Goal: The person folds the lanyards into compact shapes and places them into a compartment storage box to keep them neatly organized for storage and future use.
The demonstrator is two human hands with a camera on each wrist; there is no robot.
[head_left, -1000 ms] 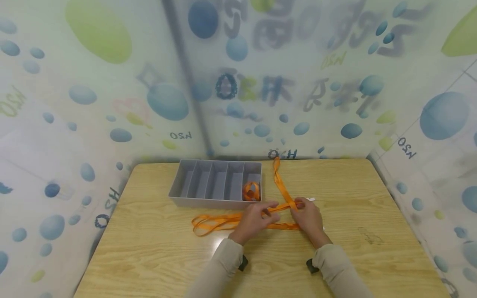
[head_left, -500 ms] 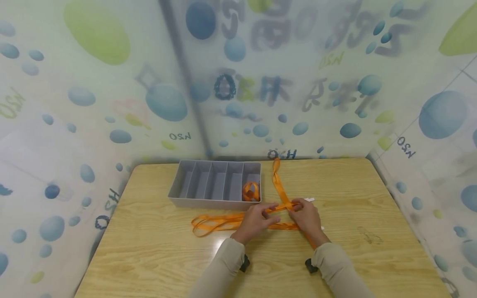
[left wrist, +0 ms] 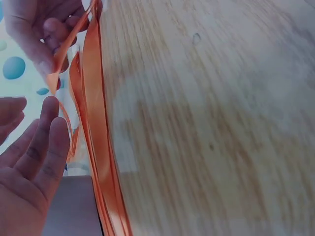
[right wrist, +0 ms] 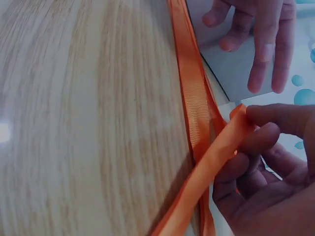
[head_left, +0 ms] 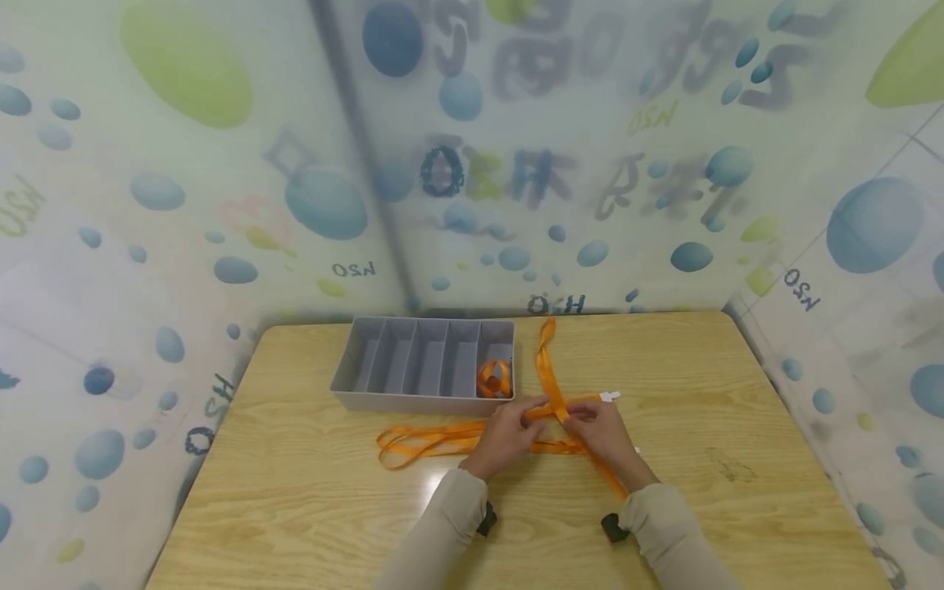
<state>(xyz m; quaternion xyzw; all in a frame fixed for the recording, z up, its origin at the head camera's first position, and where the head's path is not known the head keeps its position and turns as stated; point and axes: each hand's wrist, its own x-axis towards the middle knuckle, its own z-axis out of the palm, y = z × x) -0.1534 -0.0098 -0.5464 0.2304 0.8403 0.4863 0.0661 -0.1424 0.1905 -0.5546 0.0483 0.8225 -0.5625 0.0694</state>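
A long bundle of flat orange ribbon [head_left: 428, 438] lies folded across the table in front of the tray. Another orange ribbon strand [head_left: 544, 367] crosses over it, running from the back edge toward the right wrist. My right hand [head_left: 606, 430] pinches this crossing strand between thumb and fingers, as the right wrist view shows with the held ribbon [right wrist: 199, 182]. My left hand [head_left: 503, 441] hovers beside the crossing over the bundle. In the left wrist view its fingers [left wrist: 42, 147] are extended, with nothing gripped. White end pieces [head_left: 610, 397] show beyond the right hand.
Behind the hands stands a grey tray [head_left: 420, 404] with several compartments. Its rightmost one holds a coiled orange ribbon [head_left: 494, 378]. A patterned wall [head_left: 472, 270] rises at the table's back edge. Bare wooden tabletop [head_left: 295, 492] extends to both sides.
My right hand has moved slightly left with the crossing strand, uncovering more of the white end. The strand's tail now shows along the right wrist. My left hand stays nearly in place.
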